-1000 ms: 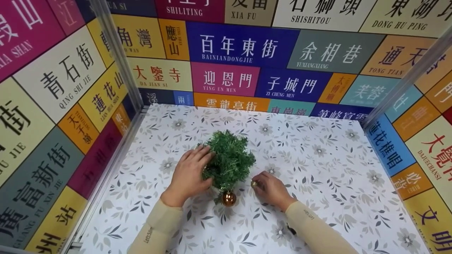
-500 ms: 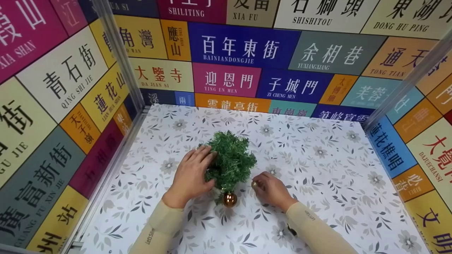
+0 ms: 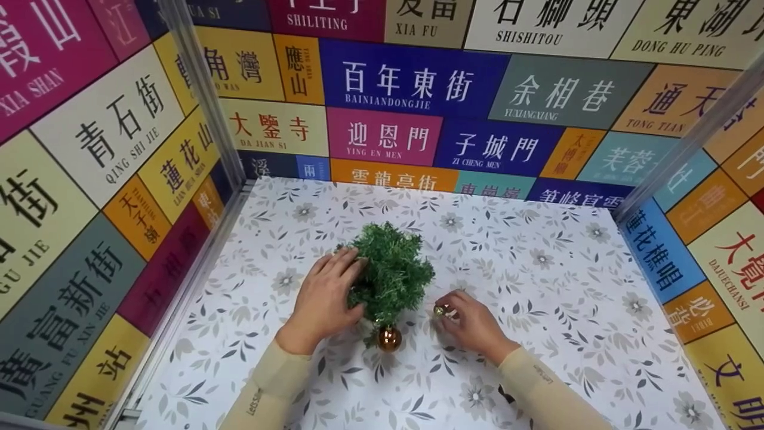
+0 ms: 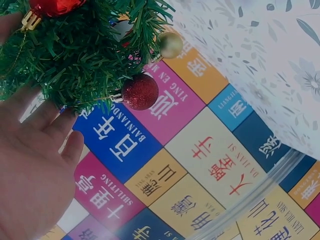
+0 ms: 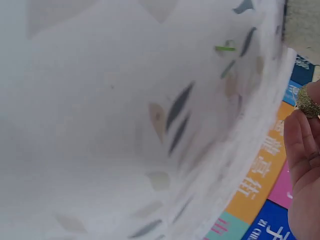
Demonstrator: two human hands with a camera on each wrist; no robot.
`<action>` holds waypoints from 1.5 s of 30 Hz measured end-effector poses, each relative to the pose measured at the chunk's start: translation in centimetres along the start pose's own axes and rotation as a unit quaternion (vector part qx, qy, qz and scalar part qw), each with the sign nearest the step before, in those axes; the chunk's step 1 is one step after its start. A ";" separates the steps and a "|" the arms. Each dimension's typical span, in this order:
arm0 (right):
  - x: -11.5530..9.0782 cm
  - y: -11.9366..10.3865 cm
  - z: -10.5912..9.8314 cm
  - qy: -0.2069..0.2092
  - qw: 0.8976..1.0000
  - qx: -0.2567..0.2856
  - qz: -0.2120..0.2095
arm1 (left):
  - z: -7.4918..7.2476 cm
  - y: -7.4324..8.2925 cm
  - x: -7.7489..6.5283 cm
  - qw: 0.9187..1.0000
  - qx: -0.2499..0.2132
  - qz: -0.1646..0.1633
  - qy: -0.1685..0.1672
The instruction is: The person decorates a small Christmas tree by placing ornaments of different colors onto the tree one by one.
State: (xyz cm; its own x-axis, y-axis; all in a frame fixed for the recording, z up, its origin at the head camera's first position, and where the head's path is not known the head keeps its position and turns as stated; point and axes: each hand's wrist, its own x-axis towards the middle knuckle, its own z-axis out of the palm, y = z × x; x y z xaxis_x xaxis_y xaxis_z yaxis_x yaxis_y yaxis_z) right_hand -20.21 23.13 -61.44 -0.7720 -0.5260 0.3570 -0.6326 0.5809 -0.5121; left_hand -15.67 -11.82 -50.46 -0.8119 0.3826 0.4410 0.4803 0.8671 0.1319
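Observation:
A small artificial Christmas tree [image 3: 394, 269] is on the table, with a shiny copper ball ornament [image 3: 389, 338] at its near side. My left hand [image 3: 325, 298] holds the tree's left side, its fingertips among the branches. In the left wrist view, a shiny red ball [image 4: 55, 6], a glittery red ball [image 4: 140, 92] and a gold ball [image 4: 171, 45] hang from the green branches. Right of the tree and apart from it, my right hand [image 3: 474, 322] pinches a small gold glitter ball ornament [image 5: 307, 103] between thumb and fingers. The tree's base is hidden.
A white cloth with grey leaves and flowers covers the table [image 3: 537, 257]. Walls of coloured sign panels [image 3: 412, 77] enclose the back and both sides, with clear corner strips [image 3: 203, 89]. A small green scrap [image 5: 225, 48] shows in the right wrist view.
My right hand has shifted slightly right, away from the tree, with the gold ball turned more into view. The left hand stays at the tree.

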 end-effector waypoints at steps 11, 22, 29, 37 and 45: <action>-1.3 -3.2 -3.6 0.030 0.994 0.027 -0.100 | 0.1 0.0 -0.1 1.000 -0.001 0.002 0.006; -0.8 -7.8 -5.5 0.087 0.975 0.065 -0.195 | 0.1 0.1 -0.2 1.000 -0.006 0.001 0.010; -0.1 -9.8 -5.6 0.098 0.967 0.082 -0.218 | -0.1 0.5 -0.4 0.998 -0.026 0.022 0.051; 0.7 -11.5 -5.7 0.109 0.957 0.097 -0.250 | -0.2 1.4 -0.4 0.990 -0.064 0.053 0.116; 1.1 -12.1 -5.3 0.109 0.952 0.123 -0.260 | 0.0 2.1 -0.5 0.981 -0.113 0.070 0.142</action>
State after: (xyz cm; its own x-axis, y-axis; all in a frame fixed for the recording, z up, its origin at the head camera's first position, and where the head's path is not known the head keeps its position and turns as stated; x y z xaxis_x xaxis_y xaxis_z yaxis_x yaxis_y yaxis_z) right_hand -13.74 18.80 -50.64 -0.3698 -0.5461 0.7517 -0.9196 0.0998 -0.3799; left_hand -14.28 -10.24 -50.38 -0.6224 0.3606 0.6947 0.6677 0.7078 0.2308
